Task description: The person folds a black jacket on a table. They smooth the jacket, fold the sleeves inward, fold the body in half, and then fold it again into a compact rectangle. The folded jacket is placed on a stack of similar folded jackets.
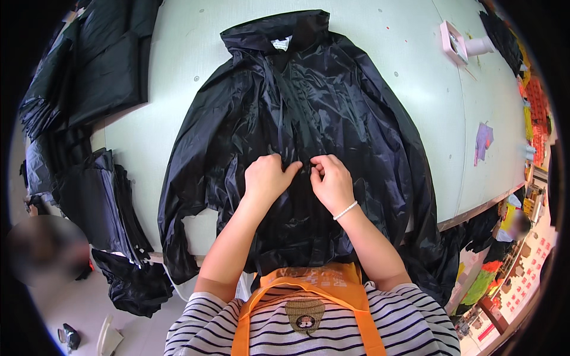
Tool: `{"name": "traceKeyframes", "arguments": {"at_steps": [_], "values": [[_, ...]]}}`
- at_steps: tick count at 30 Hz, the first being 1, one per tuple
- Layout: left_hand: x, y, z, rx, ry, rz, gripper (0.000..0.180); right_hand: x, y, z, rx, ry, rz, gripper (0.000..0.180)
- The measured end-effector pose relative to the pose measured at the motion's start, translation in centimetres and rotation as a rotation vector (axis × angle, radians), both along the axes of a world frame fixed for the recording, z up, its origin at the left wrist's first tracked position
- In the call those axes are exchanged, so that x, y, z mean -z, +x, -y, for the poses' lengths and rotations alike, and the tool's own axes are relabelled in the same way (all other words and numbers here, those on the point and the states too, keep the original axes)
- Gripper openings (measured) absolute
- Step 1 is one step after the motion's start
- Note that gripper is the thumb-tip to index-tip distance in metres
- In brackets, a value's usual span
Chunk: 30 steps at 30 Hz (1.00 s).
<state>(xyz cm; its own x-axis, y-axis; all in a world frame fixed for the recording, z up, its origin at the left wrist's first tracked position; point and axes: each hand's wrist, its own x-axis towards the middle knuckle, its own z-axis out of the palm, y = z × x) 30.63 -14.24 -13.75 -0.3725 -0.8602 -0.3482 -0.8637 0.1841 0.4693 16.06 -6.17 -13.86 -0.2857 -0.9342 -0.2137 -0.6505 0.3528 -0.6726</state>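
Note:
A shiny black jacket (332,107) lies spread over the table, its collar at the far end and its sleeves falling to either side. Inside the collar shows a small white label (282,43). My left hand (265,178) is closed on the jacket's front at the middle, the thumb pointing right. Close beside it, my right hand (332,183) pinches the front edge with bent fingers. The two hands almost meet along the front opening. What exactly lies between the fingertips is too small to make out. A beaded bracelet circles my right wrist.
Folded black fabric (110,77) is piled at the left of the pale table (178,35), with more black pieces (98,202) hanging off its edge. A pink tray (453,43) sits far right beside a pale cylinder (478,46). A purple scrap (483,142) lies nearer.

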Motion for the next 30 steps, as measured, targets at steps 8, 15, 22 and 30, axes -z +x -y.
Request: {"name": "traceKeyframes", "arguments": {"at_steps": [8,15,22,30], "values": [[0.9,0.8,-0.5,-0.067,0.177,-0.388,0.036,1.0,0.5,-0.9,0.151,-0.268,0.200,0.012],[1.2,0.9,-1.4,-0.220,0.378,-0.666,0.038,-0.2,2.9,-1.2,0.238,-0.345,0.489,0.016],[-1.5,0.1,-3.4,-0.231,0.130,-0.644,0.031,0.0,2.5,-1.4,0.280,-0.099,0.651,0.027],[-6.1,3.1,-14.0,0.088,-0.122,-0.341,0.082,-0.3,1.4,-2.1,0.162,-0.061,0.521,0.041]]}}
